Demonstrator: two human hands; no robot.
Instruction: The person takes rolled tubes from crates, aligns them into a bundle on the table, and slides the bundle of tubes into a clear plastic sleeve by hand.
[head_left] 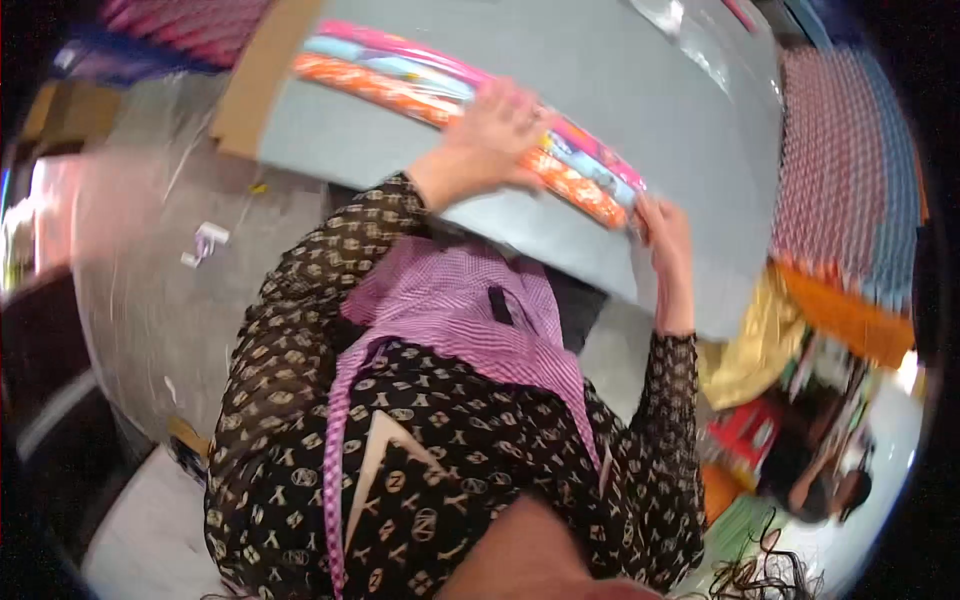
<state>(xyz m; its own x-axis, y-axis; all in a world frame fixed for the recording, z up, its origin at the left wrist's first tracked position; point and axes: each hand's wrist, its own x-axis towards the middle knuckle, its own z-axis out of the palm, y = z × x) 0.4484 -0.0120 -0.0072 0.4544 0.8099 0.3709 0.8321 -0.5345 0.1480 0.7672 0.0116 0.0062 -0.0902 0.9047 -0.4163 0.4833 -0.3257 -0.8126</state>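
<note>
Three long, glossy patterned rolls that look like wrapping paper lie side by side on a grey work table point(340, 125): a pink roll point(400, 45), a light blue roll point(385, 65) and an orange roll point(370, 88). Across their middle rests my left hand point(490, 135), its palm down and its fingers stretched out over them, slightly blurred. My right hand point(665, 230) is at their right end, with its fingers closed against the tips of the rolls. Part of the rolls is hidden under my left hand.
Cardboard point(250, 90) borders the table's left side. Stacks of pink and blue patterned rolls point(830, 170) stand at the right, above yellow wrapping point(755, 345). A red crate point(745, 435) and another person point(825, 480) are at lower right. Scraps point(205, 243) lie on the floor.
</note>
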